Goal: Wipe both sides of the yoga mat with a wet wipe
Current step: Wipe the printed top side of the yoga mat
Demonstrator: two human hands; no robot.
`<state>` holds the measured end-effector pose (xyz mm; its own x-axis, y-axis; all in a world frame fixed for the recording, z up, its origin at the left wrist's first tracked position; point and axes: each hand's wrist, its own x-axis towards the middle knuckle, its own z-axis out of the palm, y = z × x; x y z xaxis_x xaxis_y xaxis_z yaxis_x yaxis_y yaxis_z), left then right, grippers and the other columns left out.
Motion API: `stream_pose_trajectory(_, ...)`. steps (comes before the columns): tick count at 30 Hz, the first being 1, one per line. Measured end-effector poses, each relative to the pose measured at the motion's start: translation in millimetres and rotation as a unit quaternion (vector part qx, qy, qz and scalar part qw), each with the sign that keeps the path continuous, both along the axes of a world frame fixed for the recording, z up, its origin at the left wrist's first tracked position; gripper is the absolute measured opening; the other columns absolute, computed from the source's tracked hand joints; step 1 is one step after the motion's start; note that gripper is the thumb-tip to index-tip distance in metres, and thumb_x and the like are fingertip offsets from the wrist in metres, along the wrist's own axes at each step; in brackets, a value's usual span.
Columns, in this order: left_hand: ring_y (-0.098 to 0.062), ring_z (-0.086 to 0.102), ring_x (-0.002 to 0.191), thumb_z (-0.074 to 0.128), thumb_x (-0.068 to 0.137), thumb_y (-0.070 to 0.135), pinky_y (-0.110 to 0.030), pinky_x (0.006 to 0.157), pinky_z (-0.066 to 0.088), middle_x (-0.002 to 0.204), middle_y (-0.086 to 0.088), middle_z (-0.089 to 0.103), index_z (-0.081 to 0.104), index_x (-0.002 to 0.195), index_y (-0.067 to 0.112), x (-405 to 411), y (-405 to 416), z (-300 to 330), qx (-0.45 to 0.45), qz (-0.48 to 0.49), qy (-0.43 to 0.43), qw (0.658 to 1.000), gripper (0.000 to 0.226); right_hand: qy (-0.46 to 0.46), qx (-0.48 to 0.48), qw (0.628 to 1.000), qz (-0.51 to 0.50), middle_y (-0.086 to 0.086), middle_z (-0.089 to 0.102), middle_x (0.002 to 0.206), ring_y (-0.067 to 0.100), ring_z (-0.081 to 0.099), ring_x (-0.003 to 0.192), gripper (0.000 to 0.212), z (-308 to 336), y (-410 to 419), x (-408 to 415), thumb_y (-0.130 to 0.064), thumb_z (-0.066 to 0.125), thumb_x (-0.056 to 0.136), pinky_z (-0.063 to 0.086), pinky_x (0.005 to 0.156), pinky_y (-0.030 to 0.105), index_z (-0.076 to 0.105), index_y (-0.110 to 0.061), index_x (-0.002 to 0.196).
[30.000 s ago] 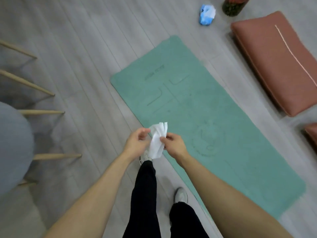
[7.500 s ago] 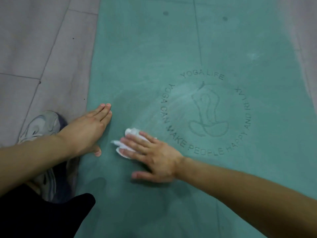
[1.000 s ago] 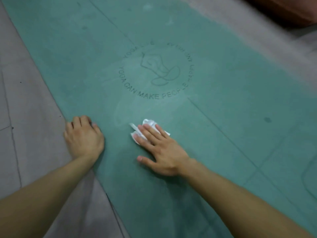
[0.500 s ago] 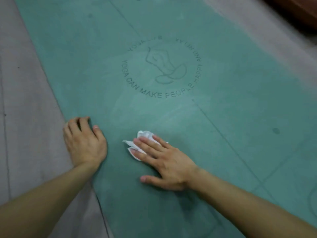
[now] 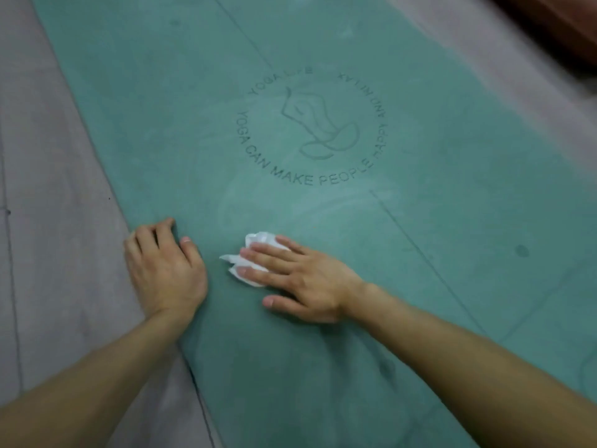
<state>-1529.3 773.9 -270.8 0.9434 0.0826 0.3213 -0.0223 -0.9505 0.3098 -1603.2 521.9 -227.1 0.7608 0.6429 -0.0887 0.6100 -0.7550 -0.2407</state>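
Note:
The green yoga mat (image 5: 436, 130) lies flat on the floor and fills most of the view, printed side up with a round logo. A crumpled white wet wipe (image 5: 255, 247) lies on the mat below the logo. My right hand (image 5: 297, 279) presses it down with straight, spread fingers. Beside it, my left hand (image 5: 164, 266) rests on the mat's left edge, its fingers bent over the border between mat and floor. Faint damp streaks show on the mat above the wipe.
Grey wood-look floor (image 5: 48, 189) runs along the left of the mat and past its far right edge. A reddish-brown cushion (image 5: 562, 24) sits at the top right corner.
My right hand has slid the wipe a little to the right and up the mat. My left hand stays at the mat's left edge.

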Motion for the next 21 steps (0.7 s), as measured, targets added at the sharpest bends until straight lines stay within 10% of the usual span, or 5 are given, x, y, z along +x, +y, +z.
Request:
stream_pose_trajectory(3, -0.042, 0.047, 0.114, 0.053, 0.099, 0.025, -0.055, 0.103, 0.04, 0.121, -0.02, 0.052, 0.057, 0.132, 0.008, -1.1, -6.4, 4.8, -0.002, 0.007, 0.016, 1.0, 0.037, -0.008, -0.045, 0.97, -0.239, -0.004, 0.001, 0.177, 0.014, -0.006, 0.162, 0.069, -0.3, -64.1, 55.9, -0.06, 0.01, 0.108, 0.002, 0.132, 0.045, 0.006, -0.029, 0.169)
stream_pose_trajectory(6, -0.041, 0.047, 0.117, 0.053, 0.098, 0.026, -0.052, 0.105, 0.039, 0.123, -0.019, 0.053, 0.055, 0.133, 0.008, -3.7, -6.1, 4.8, 0.006, 0.003, 0.03, 1.0, 0.04, 0.02, -0.021, 0.857, -0.514, 0.003, -0.001, 0.177, 0.018, -0.006, 0.163, 0.083, -1.1, -70.8, 85.3, -0.068, 0.003, 0.1, -0.005, 0.132, 0.046, 0.008, -0.023, 0.169)
stream_pose_trajectory(11, -0.04, 0.048, 0.117, 0.055, 0.095, 0.022, -0.052, 0.107, 0.039, 0.123, -0.018, 0.053, 0.055, 0.133, 0.008, -1.9, -4.6, 6.5, -0.005, 0.001, 0.027, 1.0, 0.041, -0.01, 0.009, 0.981, -0.195, 0.004, 0.007, 0.177, 0.019, -0.005, 0.163, 0.079, -8.1, 47.3, 26.0, -0.066, 0.029, 0.106, 0.001, 0.131, 0.047, 0.013, -0.022, 0.169)
stream_pose_trajectory(15, -0.039, 0.048, 0.116, 0.056, 0.093, 0.019, -0.052, 0.103, 0.042, 0.123, -0.017, 0.053, 0.056, 0.135, 0.009, -2.8, -3.7, 7.1, -0.011, -0.005, 0.035, 0.999, 0.043, 0.005, 0.014, 0.998, -0.053, -0.004, 0.007, 0.176, 0.016, -0.004, 0.163, 0.066, -6.0, 40.2, 7.4, -0.055, 0.032, 0.111, 0.0, 0.132, 0.044, 0.013, -0.03, 0.169)
stream_pose_trajectory(21, -0.039, 0.049, 0.109, 0.058, 0.091, 0.024, -0.053, 0.093, 0.042, 0.116, -0.017, 0.054, 0.058, 0.131, 0.009, -1.0, 7.9, 11.2, 0.033, -0.045, 0.042, 0.998, 0.042, 0.053, -0.038, 0.839, -0.541, 0.003, -0.003, 0.177, 0.017, -0.01, 0.162, 0.075, 2.9, -76.9, 92.7, -0.066, 0.012, 0.106, -0.007, 0.131, 0.045, 0.004, -0.026, 0.169)
